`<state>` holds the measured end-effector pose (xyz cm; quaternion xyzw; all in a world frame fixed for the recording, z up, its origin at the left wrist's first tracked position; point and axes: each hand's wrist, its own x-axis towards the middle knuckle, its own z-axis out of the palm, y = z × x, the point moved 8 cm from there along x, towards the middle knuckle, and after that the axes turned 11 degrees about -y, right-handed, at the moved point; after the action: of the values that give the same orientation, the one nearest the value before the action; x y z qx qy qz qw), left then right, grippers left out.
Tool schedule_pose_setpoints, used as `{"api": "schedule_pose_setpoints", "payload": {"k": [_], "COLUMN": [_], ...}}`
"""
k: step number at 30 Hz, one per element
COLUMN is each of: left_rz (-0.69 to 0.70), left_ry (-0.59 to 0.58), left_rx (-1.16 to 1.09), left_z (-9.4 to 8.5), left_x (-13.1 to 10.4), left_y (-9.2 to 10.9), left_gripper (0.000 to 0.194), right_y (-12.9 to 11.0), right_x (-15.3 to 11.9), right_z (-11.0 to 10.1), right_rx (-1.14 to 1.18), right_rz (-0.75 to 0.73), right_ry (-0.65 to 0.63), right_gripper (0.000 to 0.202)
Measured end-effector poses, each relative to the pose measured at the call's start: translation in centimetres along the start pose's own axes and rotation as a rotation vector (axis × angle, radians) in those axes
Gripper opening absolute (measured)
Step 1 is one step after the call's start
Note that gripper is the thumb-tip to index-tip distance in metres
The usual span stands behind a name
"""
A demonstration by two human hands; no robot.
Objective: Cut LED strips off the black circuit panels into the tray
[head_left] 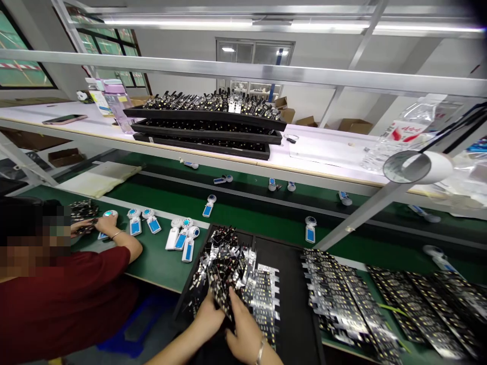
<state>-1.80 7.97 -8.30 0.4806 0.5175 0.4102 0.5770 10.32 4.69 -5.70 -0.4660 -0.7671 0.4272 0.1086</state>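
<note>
Between my left hand (208,315) and my right hand (243,329) is a bunch of small black circuit boards (220,284) dotted with pale components. Fingers of both hands close round its lower end from either side. Beneath and behind it, a loose heap of similar boards (217,242) lies in a black tray (291,284). Just right of my hands, a row of circuit boards (266,289) with silvery tabs lies neatly overlapped in the same tray. A bracelet circles my right wrist.
Rows of boards (342,294) cover the bench at right. White-and-blue handheld devices (182,238) lie on the green surface and belt. A co-worker in a red top (76,309) sits at left, handling a device. Stacked black trays (205,126) and a bottle (407,126) stand on the shelf.
</note>
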Motion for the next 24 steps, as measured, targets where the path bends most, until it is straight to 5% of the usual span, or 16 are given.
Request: {"api": "schedule_pose_setpoints", "payload": {"k": [3,6,10,14,17,20,24], "left_rz": [0.015,0.065,0.089,0.157,0.285,0.300,0.166], "left_ry": [-0.047,-0.149,-0.212,-0.216,-0.389,-0.546,-0.184], "left_rx": [0.113,0.045,0.104,0.328,0.410,0.434,0.302], "left_z": [-0.2,0.1,0.3,0.5,2.1,3.2,0.5], "left_x": [0.9,1.8,2.0,0.8,-0.8,-1.6,0.5], "left_y": [-0.9,-1.8,-2.3,0.1,2.6,2.5,0.0], "left_gripper": [0.080,0.074,0.070,0.050,0.056,0.053,0.065], "right_y": [-1.4,-1.8,2.3,5.7,6.7,7.5,7.5], "right_x": [0.8,1.0,2.0,3.1,2.9,1.5,-1.6], "right_z": [0.2,-0.2,0.6,1.3,0.5,-0.9,-3.0], "right_rx": [0.036,0.232,0.724,0.813,0.777,0.720,0.646], "right_rz": [-0.089,-0.172,0.018,0.206,0.239,0.282,0.330], "right_ry": [-0.055,0.055,0.203,0.296,0.368,0.459,0.573], "right_gripper": [0.099,0.074,0.040,0.042,0.045,0.033,0.023]}}
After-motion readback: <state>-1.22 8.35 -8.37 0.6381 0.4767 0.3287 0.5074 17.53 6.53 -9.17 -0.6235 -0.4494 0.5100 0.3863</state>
